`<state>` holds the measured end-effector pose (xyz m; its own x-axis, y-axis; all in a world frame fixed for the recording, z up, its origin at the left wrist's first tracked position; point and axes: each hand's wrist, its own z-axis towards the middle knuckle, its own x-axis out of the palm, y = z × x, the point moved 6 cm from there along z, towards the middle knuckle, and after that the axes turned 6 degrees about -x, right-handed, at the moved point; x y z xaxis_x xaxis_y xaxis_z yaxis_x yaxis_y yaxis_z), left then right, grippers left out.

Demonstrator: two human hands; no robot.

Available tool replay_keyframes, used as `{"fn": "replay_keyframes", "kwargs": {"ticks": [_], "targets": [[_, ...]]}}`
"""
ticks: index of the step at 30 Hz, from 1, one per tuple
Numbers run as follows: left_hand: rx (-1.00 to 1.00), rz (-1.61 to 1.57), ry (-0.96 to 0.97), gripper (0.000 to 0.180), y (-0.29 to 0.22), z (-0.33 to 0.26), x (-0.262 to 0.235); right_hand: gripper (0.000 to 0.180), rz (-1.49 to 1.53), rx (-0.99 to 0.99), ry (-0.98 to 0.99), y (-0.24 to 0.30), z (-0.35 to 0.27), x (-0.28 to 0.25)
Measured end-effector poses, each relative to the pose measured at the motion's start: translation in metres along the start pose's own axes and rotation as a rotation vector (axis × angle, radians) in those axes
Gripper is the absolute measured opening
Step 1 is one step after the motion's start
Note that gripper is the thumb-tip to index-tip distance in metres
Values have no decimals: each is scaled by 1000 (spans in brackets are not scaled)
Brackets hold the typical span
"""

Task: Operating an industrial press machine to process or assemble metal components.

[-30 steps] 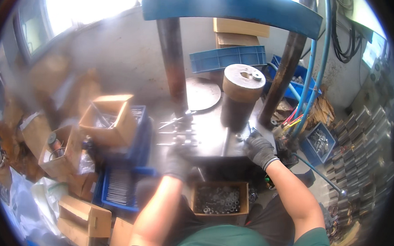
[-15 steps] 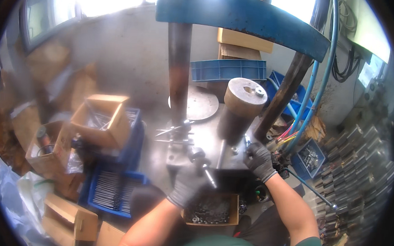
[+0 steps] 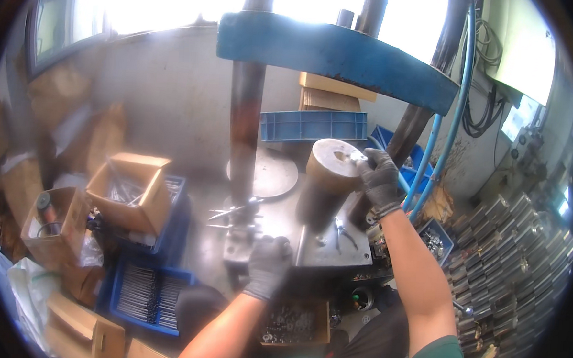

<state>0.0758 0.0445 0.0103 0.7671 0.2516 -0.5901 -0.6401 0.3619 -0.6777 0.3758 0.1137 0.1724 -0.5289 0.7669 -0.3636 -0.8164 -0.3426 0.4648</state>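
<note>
My right hand (image 3: 382, 179), in a dark grey glove, reaches to the top of a thick metal cylinder (image 3: 334, 159). Its fingertips are closed on a small metal washer (image 3: 357, 156) at the rim of the cylinder's hole. My left hand (image 3: 269, 266), gloved too, is curled near the front edge of the steel press table (image 3: 359, 249); what it grips is hidden by the fingers. A pair of pliers (image 3: 341, 234) lies on the table in front of the cylinder. Left of it, a metal fixture block (image 3: 238, 242) carries thin rods.
A blue press crossbeam (image 3: 338, 50) spans above, on dark columns (image 3: 244, 131). Below the table sits a cardboard box of small metal parts (image 3: 321, 323). Left are a blue bin of rods (image 3: 120, 293) and an open carton (image 3: 155, 195). Stacked metal bars (image 3: 516, 256) stand right.
My right hand has left the pliers and risen to the washer on the cylinder. My left hand has turned; the rod with a collar seen in it earlier no longer shows. The view has shifted.
</note>
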Motion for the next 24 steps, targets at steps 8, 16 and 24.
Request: {"fn": "replay_keyframes", "kwargs": {"ticks": [8, 16, 24], "targets": [[-47, -101, 182, 10, 60, 3, 67, 27, -192, -78, 110, 16, 1, 0], [-757, -796, 315, 20, 70, -9, 60, 17, -19, -173, 180, 83, -94, -86], [-481, -1235, 244, 34, 18, 2, -5, 25, -420, -162, 409, 121, -149, -263]]}}
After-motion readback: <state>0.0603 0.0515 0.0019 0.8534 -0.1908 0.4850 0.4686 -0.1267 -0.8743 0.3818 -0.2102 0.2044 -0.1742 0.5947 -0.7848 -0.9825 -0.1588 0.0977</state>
